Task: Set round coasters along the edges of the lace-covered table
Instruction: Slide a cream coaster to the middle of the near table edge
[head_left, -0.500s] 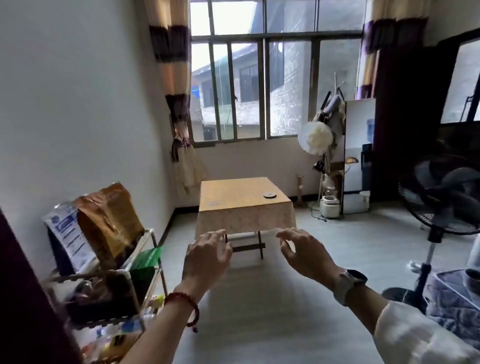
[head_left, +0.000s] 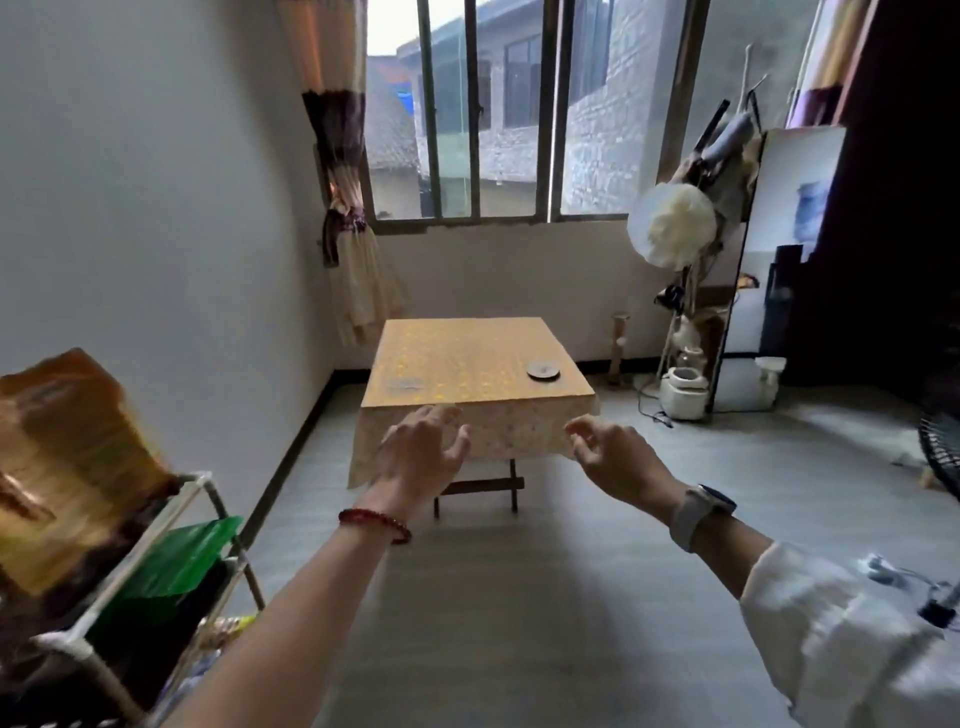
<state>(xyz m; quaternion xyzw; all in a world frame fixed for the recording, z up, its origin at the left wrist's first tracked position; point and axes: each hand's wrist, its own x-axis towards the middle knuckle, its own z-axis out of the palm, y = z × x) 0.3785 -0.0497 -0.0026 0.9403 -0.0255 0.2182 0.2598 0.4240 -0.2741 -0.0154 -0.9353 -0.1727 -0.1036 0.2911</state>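
A small square table (head_left: 467, 358) under a yellow lace cloth stands across the room below the window. A round grey coaster (head_left: 543, 371) lies near its right edge. A faint flat round patch (head_left: 404, 384), perhaps a second coaster, lies near the front left corner. My left hand (head_left: 423, 452) and my right hand (head_left: 613, 457) are stretched out in front of me, fingers apart and loosely curled, holding nothing. Both hands are well short of the table and overlap the cloth's front drape only in the picture.
A white wire rack (head_left: 156, 561) with a brown bag and green packaging stands close at my left. A black fan (head_left: 940, 447) is at the right edge. A stand with white items and a tall mirror (head_left: 779, 260) fill the far right corner. Grey floor lies between me and the table.
The table looks larger and nearer, so I have moved toward it. Both hands have risen slightly and stay empty.
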